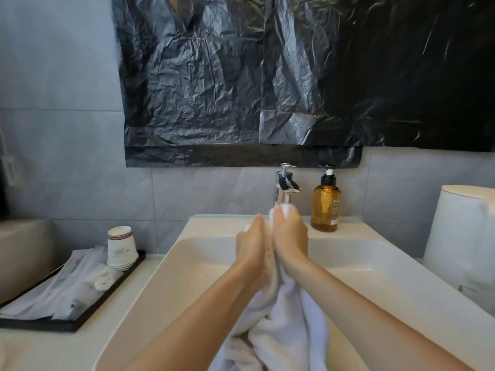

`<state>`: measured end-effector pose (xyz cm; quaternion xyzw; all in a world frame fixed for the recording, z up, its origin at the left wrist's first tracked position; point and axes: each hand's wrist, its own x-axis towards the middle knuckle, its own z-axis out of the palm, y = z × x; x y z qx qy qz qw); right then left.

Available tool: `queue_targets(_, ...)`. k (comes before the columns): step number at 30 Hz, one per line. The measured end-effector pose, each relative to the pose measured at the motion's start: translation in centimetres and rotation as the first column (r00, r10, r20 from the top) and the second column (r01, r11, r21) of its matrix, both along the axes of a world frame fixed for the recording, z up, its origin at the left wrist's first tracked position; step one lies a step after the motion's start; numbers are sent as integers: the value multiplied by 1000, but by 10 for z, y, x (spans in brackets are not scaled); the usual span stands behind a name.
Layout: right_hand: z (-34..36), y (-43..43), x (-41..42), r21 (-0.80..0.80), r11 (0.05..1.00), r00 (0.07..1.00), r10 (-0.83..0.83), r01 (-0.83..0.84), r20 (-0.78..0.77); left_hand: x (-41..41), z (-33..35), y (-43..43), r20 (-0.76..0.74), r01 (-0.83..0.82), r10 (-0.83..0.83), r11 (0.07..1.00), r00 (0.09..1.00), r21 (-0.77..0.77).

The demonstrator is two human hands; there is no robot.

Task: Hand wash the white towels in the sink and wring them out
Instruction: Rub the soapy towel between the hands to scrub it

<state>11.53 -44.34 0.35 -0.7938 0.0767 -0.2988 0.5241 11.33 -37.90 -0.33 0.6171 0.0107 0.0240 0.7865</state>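
Fingers [287, 219] of both hands curled tight round a bunched fold of the white terry towel [284, 317]. A small wad pokes out above the right knuckles. Left hand [251, 243] and right hand [291, 238] are pressed side by side, touching, thumbs hidden. The rest of the towel hangs from the fists into the near part of the white ceramic sink [375, 263] and piles there.

The hands sit just below the chrome tap [285, 187] at the far rim. Right of the tap: 1 amber pump bottle with black head [325, 207], label starts "SHA", rest unreadable.

Left of the sink: black rectangular tray [112, 290] holding a stack of white paper cups [122, 247] and white sachets [67, 293], print too small to read. Crinkled black plastic sheeting [241, 76] on the far grey tiled wall. White rounded object [460, 231] far right, cannot tell what.
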Motion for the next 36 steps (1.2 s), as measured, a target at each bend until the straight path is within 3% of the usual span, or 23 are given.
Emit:
queue_targets(2, -3, -6, -9, 6, 1000, 1000, -14, 14, 11, -6, 4, -2, 11, 5, -5, 1000, 1000, 4)
queue_targets(6, -12, 21, -29, -278, 958, 994, 88, -68, 60, 4, 7, 16, 11, -54, 55, 997, 998, -59)
queue_targets(10, 3, 4, -10, -102, 993, 997, -50, 55, 50, 0, 6, 9, -6, 94, -95, 991, 995, -94)
queue_targets(14, -8, 20, -38, -455, 890, 993, 41, 14, 110, 1, 2, 11, 37, 93, -92, 995, 995, -22)
queue_targets(15, -7, 21, -37, -478, 878, 993, 35, 23, 111, -2, 4, 11, 36, 130, -129, 990, 991, -54)
queue_targets(17, 3, 13, -22, -341, 939, 994, -20, 54, 104, -6, 9, 11, 62, 148, -147, 989, 987, -7)
queue_targets(19, 7, 7, -18, -276, 956, 990, -71, 102, 119, -8, 13, 9, 107, 85, -103, 983, 989, 162)
queue_targets(23, -6, 19, -41, -531, 837, 964, 15, 133, 264, -9, 7, 10, 98, 169, -165, 985, 981, -36)
queue_targets(27, 9, -1, -15, -338, 924, 980, -133, 177, 151, -10, 7, 6, 55, 264, -263, 965, 963, -8)
queue_targets(29, 3, 2, -23, -424, 890, 972, -80, 169, 220, -8, 7, 3, 54, 180, -181, 983, 982, 20)
queue_targets(31, -5, 15, -40, -515, 848, 953, 43, 124, 300, -6, 6, 6, 68, 183, -178, 980, 982, -78)
queue_targets(33, -2, 18, -38, -523, 841, 945, 44, 141, 325, -9, 10, 10, 62, 183, -177, 978, 982, -99)
queue_targets(36, 15, 4, -21, -360, 921, 983, -91, 145, 162, -9, 13, 11, 21, 190, -189, 978, 982, -82)
